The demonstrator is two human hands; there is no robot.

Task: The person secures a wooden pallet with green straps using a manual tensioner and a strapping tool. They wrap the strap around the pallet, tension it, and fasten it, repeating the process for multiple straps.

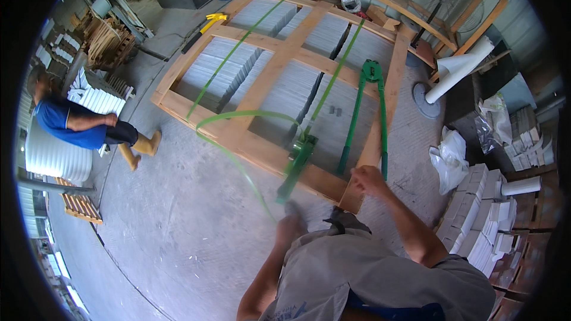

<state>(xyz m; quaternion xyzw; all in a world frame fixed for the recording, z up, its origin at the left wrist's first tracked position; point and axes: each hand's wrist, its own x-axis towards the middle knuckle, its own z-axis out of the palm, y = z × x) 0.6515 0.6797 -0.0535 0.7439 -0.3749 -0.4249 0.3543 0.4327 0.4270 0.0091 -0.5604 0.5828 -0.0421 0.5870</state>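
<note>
A wooden crate frame (262, 153) surrounds upright stacks of pale grey slabs (232, 65). Green straps (336, 71) run across it. At the near edge a green strapping tensioner (297, 163) sits on one strap, its lower end smeared by motion. From there a loose strap end (238, 166) loops left and curves down beside my left hand (290, 229); that hand is blurred and its fingers are unclear. My right hand (370, 180) is curled closed by the crate's near right corner, close to the handles of a green long-handled crimper (372, 74) lying on top. What it holds, if anything, is hidden.
A yellow-headed hammer (214, 19) lies on the far left corner. A person in blue (74, 120) walks at the left. White packages (470, 214) and a plastic bag (449, 160) stand at the right, with a round-based stand (423, 100) beyond the crate.
</note>
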